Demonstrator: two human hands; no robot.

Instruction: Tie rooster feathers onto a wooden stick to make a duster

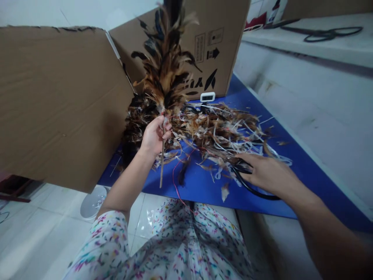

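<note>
My left hand (157, 134) is wrapped round the thin wooden stick of a feather duster (167, 77), held upright with its brown and black feathers above the fist. The bare end of the stick (162, 167) points down below my fingers. Over the right part of the blue tabletop, my right hand (266, 173) grips the black handles of a pair of scissors (243, 179); the blades cannot be made out among the feathers. A pile of loose feathers (221, 124) with white strips lies between and behind my hands. A red thread (174, 181) trails down to the table's front edge.
Cardboard panels (58, 97) stand on the left and a printed cardboard box (215, 23) at the back. Beside the box sits a small white device (207, 97). Large black scissors (323, 35) lie on the ledge at right. A white bucket (92, 202) is on the floor.
</note>
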